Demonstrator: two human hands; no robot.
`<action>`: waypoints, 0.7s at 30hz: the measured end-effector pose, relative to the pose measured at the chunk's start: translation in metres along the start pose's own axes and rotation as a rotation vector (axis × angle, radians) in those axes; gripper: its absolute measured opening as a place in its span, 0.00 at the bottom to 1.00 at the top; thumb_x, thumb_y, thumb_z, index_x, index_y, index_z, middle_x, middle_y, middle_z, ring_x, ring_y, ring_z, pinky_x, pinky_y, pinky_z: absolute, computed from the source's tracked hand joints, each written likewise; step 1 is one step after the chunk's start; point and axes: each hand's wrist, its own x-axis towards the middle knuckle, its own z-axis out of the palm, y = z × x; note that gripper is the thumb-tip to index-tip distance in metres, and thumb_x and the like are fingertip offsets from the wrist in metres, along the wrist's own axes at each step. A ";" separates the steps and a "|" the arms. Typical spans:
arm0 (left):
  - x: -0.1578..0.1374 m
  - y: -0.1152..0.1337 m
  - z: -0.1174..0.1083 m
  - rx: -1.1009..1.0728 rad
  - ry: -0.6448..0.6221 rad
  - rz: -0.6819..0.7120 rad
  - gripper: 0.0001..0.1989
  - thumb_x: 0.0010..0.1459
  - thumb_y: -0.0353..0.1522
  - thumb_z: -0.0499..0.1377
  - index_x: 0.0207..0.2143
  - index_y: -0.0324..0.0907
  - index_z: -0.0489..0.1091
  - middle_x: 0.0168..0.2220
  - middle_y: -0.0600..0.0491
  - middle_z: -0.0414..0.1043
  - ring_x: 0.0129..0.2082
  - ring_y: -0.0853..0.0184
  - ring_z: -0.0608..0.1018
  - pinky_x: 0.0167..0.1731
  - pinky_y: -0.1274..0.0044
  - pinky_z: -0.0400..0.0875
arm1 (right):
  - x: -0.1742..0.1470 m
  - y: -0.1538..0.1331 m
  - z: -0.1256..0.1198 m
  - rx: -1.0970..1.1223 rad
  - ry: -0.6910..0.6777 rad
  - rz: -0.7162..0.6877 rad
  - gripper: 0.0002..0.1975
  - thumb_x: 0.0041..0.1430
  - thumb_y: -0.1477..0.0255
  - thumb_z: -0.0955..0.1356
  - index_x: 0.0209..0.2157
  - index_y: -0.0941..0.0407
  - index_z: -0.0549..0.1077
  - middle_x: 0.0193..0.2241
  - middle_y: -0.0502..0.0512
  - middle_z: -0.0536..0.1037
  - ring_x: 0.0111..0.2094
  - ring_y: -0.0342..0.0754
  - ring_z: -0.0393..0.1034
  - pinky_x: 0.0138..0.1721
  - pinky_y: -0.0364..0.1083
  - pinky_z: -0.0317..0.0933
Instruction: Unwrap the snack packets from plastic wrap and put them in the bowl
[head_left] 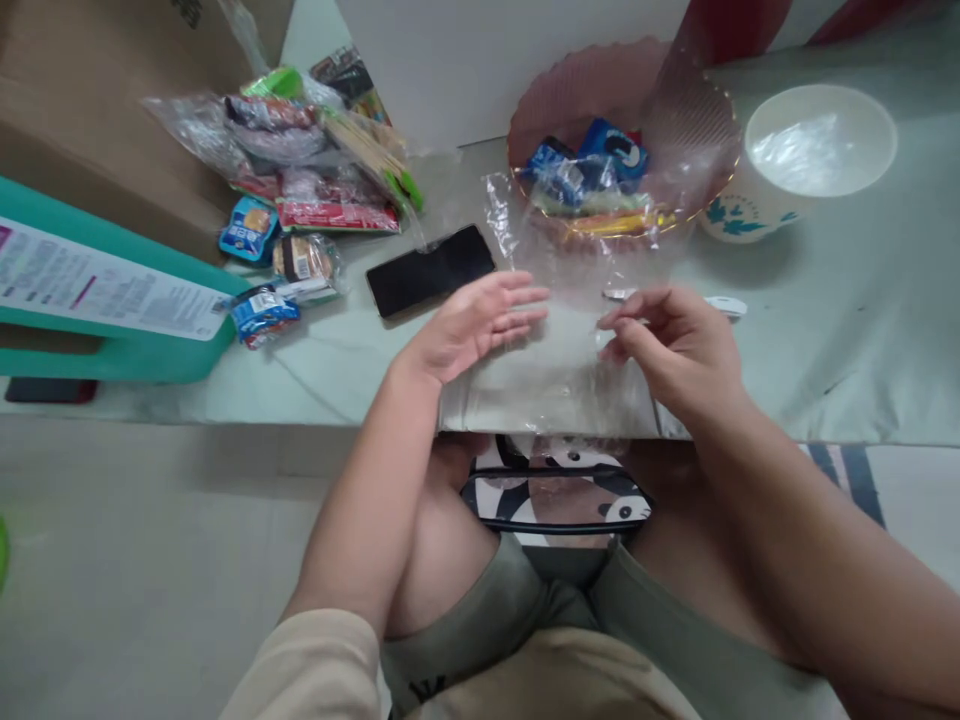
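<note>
A clear plastic bag (pixel 559 375) lies spread along the table's front edge, in front of me. My left hand (pixel 491 315) is at its left side, fingers stretched out and holding nothing. On the right side, my right hand (pixel 675 345) has its thumb and fingertips pinched at the bag's edge. Just beyond the right fingertips is a small shiny piece (pixel 615 295) whose kind I cannot make out. A white object (pixel 726 306) shows partly behind the right hand. The black phone (pixel 431 272) lies just beyond my left hand.
A pink ribbed bowl (pixel 622 90) holding several packaged snacks stands at the back, beside a white bowl (pixel 821 140). Bagged snacks (pixel 315 150) and small packs (pixel 262 315) lie at left. A teal container (pixel 112 290) and cardboard box (pixel 112 110) stand farther left.
</note>
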 end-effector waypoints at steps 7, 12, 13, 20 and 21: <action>0.013 -0.017 0.026 0.254 -0.075 0.049 0.13 0.55 0.32 0.70 0.42 0.40 0.76 0.40 0.48 0.83 0.39 0.64 0.86 0.43 0.72 0.79 | 0.005 0.007 0.000 -0.055 0.111 -0.114 0.07 0.59 0.67 0.72 0.30 0.53 0.72 0.35 0.50 0.81 0.32 0.44 0.78 0.32 0.45 0.70; 0.015 -0.020 0.030 0.327 0.091 0.198 0.03 0.58 0.31 0.65 0.35 0.41 0.80 0.37 0.50 0.83 0.31 0.68 0.84 0.31 0.77 0.76 | 0.012 0.010 -0.005 0.015 0.106 -0.131 0.08 0.55 0.65 0.74 0.33 0.51 0.73 0.40 0.51 0.80 0.40 0.47 0.76 0.43 0.49 0.70; 0.015 -0.020 0.030 0.329 0.109 0.237 0.03 0.57 0.31 0.65 0.33 0.42 0.80 0.36 0.51 0.83 0.31 0.67 0.84 0.31 0.77 0.77 | 0.013 0.010 -0.005 0.040 0.082 -0.103 0.08 0.53 0.65 0.74 0.33 0.51 0.73 0.42 0.51 0.80 0.38 0.46 0.74 0.40 0.48 0.69; 0.013 -0.013 0.029 0.500 0.162 0.412 0.14 0.50 0.21 0.59 0.25 0.45 0.82 0.43 0.51 0.83 0.45 0.64 0.82 0.46 0.71 0.77 | 0.017 0.011 -0.002 0.054 0.174 -0.175 0.04 0.49 0.72 0.70 0.26 0.52 0.70 0.33 0.52 0.73 0.35 0.45 0.67 0.34 0.45 0.60; 0.012 -0.012 0.028 0.508 0.171 0.422 0.15 0.49 0.20 0.58 0.25 0.45 0.82 0.43 0.51 0.83 0.46 0.64 0.82 0.46 0.71 0.76 | 0.018 0.012 -0.002 0.059 0.210 -0.151 0.03 0.49 0.73 0.69 0.28 0.52 0.70 0.32 0.51 0.72 0.33 0.44 0.66 0.33 0.44 0.59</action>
